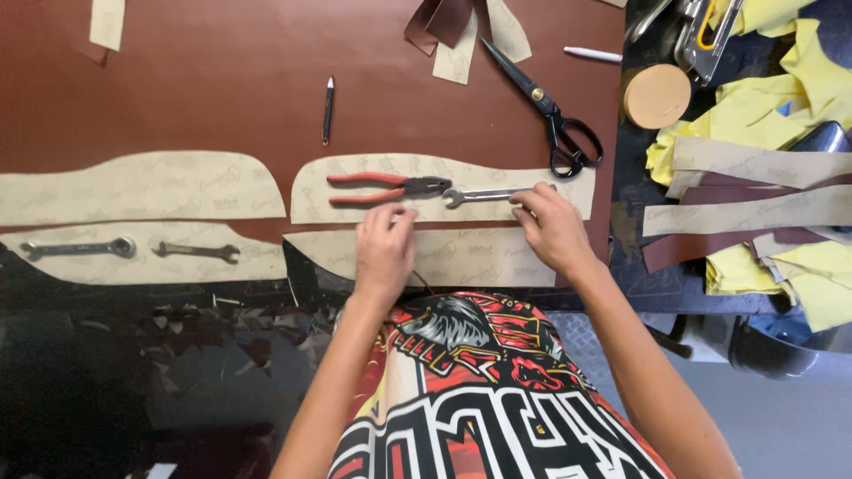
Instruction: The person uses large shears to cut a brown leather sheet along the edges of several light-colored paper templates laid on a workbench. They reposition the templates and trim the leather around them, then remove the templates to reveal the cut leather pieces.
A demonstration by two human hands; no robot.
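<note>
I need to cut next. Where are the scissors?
Head view, upper right: the black scissors lie on the brown leather, left of the round cork block.

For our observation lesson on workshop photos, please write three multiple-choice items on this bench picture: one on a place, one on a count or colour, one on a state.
1. Where do the red-handled pliers lie?
A. On the tan paper pattern piece above the hands
B. On the yellow cloth
C. On the floor

2. How many wrenches rest on the pattern piece at the far left?
A. None
B. Two
C. Four

3. What is the right hand doing?
A. Gripping the black scissors
B. Hanging off the bench
C. Touching the silver wrench at its near end

Answers
1. A: the pliers sit on the tan piece, beside the silver wrench.
2. B: a ring wrench and a darker open-ended wrench lie there.
3. C: its fingers rest on the wrench; the scissors lie apart, untouched. The left hand presses the lower pattern piece.
</note>
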